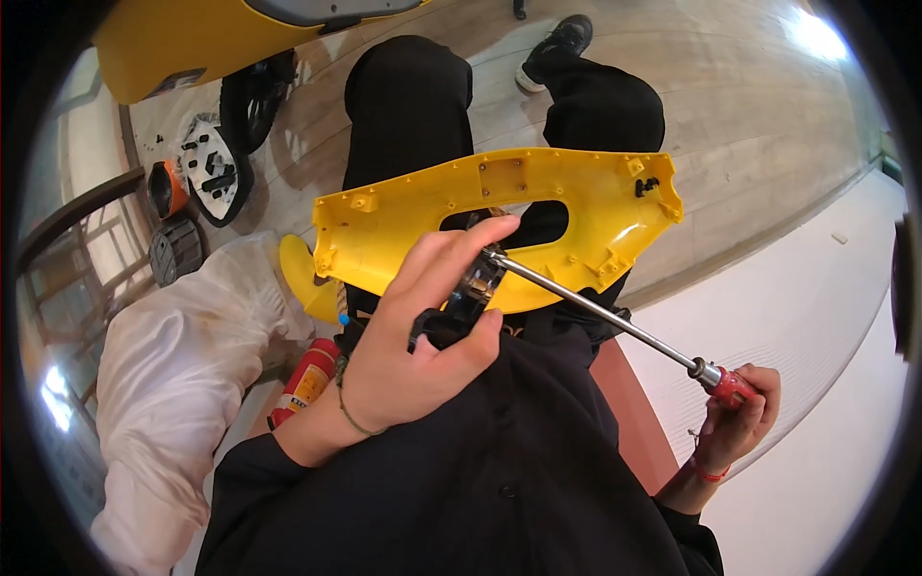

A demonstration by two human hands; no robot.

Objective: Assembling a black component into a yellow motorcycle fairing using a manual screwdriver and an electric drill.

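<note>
A curved yellow plastic panel (403,240) with molded bosses and an oval opening lies across my thighs, a few small black parts at its right end. My left hand (413,336) is closed around a small black plastic component (475,288) with some metal on it, just below the panel's opening. The long steel shaft of a screwdriver (600,312) reaches from that component down to the right. My right hand (740,427) is wrapped around its red handle. Where the shaft's tip meets the component is partly hidden by my left fingers.
A yellow molded body (144,53) stands at upper left, near black housings (250,101), a tray of small parts (211,168) and an orange item (168,187). White cloth (178,374) and a red cylinder (307,379) lie to my left. A white board (797,288) lies at right.
</note>
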